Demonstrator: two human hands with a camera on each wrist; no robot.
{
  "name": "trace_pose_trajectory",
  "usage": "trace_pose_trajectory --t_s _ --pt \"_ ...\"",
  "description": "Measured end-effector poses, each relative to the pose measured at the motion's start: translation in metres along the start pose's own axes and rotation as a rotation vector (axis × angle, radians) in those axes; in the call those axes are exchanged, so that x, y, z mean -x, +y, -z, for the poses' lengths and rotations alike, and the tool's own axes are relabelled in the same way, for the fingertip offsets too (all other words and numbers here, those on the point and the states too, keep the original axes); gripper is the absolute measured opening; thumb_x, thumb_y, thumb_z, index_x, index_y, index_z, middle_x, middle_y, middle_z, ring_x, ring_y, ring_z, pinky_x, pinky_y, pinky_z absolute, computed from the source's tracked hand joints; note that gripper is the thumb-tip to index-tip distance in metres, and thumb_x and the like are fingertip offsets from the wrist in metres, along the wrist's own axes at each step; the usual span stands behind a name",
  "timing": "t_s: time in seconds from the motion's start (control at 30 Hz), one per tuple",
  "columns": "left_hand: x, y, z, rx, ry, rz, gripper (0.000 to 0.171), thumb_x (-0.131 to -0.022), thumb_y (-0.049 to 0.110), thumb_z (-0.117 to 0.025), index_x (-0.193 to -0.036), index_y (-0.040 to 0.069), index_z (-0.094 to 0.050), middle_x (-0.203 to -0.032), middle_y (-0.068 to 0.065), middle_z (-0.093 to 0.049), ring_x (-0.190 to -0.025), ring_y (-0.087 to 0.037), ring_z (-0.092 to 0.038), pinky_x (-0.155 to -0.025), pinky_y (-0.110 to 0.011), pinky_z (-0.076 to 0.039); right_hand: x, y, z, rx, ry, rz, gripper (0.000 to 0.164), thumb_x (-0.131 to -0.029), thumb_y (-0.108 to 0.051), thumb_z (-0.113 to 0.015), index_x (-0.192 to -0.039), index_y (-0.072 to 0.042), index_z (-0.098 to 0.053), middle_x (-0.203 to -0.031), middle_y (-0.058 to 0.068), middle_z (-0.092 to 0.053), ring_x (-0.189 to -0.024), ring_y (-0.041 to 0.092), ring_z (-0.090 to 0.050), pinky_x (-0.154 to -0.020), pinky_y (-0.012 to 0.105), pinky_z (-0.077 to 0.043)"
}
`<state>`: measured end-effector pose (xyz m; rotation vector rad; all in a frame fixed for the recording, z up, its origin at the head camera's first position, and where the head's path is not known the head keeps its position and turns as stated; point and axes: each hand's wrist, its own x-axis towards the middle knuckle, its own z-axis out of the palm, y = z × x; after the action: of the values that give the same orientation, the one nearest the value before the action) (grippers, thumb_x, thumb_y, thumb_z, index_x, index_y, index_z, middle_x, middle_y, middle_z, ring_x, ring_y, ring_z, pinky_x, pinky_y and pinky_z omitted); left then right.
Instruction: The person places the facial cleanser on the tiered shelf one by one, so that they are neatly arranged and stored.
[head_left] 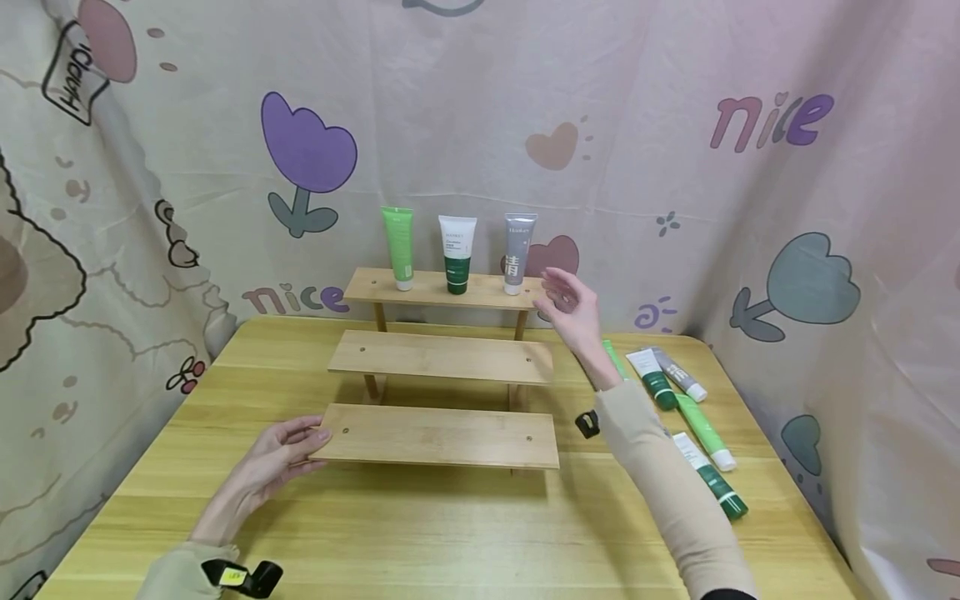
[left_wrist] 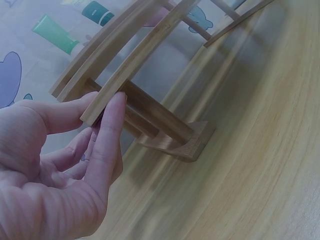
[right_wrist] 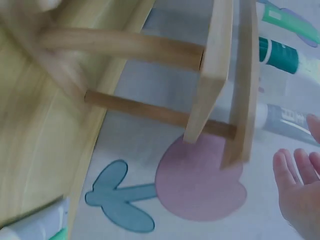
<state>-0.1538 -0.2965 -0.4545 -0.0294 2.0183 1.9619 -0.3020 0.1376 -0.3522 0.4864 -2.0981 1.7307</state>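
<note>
A three-tier wooden shelf stand (head_left: 442, 435) stands on the table. My left hand (head_left: 281, 457) grips the left end of its lowest board, thumb on one face and fingers on the other, as the left wrist view shows. On the top board stand a green tube (head_left: 401, 248), a white and dark-green tube (head_left: 457, 254) and a grey tube (head_left: 518, 253), all upright on their caps. Just right of the grey tube is my right hand (head_left: 572, 308), its fingers loosely bent and holding nothing. In the right wrist view the hand (right_wrist: 302, 192) appears beside the grey tube (right_wrist: 285, 121), apart from it.
Several more tubes lie on the table right of the stand: white and dark-green ones (head_left: 722, 492), a grey one (head_left: 681, 375) and green ones (head_left: 705, 432). My right forearm passes over part of them. A printed curtain (head_left: 465, 100) hangs behind the table (head_left: 420, 533) and along its sides.
</note>
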Motion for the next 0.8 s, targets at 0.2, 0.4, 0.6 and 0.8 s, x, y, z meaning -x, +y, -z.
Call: trace_pose_trajectory --t_s 0.2,0.4,0.6,0.8 --pt "0.0 -0.001 0.0 0.007 0.0 -0.016 0.072 -0.104 0.016 -0.058 -0.152 -0.017 -0.016 -0.109 0.011 -0.062 -0.1 -0.002 -0.063 -0.091 -0.024 -0.063 0.034 0.0 0.038 0.084 -0.069 0.015 0.051 -0.087 0.009 -0.071 -0.136 0.008 -0.055 -0.134 0.032 -0.058 -0.116 0.012 -0.065 -0.109 0.029 -0.053" --pt "-0.001 -0.002 0.0 0.015 0.001 -0.019 0.069 -0.104 0.016 -0.057 -0.151 -0.016 -0.019 -0.108 0.011 -0.063 -0.099 -0.002 -0.064 -0.09 -0.024 -0.063 0.076 0.011 0.089 0.162 -0.147 0.066 0.051 -0.084 0.013 -0.071 -0.133 0.011 -0.055 -0.131 0.036 -0.058 -0.111 -0.009 -0.061 -0.103 0.012 -0.051" --pt "-0.001 -0.001 -0.001 0.001 -0.003 -0.006 0.073 -0.104 0.017 -0.057 -0.152 -0.016 -0.014 -0.11 0.01 -0.061 -0.1 -0.001 -0.063 -0.091 -0.024 -0.063 0.116 0.021 0.136 0.276 -0.166 0.077 0.046 -0.084 0.013 -0.071 -0.128 0.013 -0.058 -0.119 -0.011 -0.07 -0.107 -0.007 -0.064 -0.097 0.009 -0.054" --pt "-0.001 -0.001 0.0 -0.014 0.001 0.003 0.073 -0.104 0.018 -0.056 -0.153 -0.015 -0.014 -0.111 0.009 -0.059 -0.1 -0.001 -0.062 -0.091 -0.024 -0.062 0.144 0.028 0.167 0.344 -0.201 0.016 0.043 -0.085 0.013 -0.07 -0.126 0.015 -0.058 -0.112 -0.031 -0.062 -0.102 -0.012 -0.062 -0.091 0.004 -0.054"
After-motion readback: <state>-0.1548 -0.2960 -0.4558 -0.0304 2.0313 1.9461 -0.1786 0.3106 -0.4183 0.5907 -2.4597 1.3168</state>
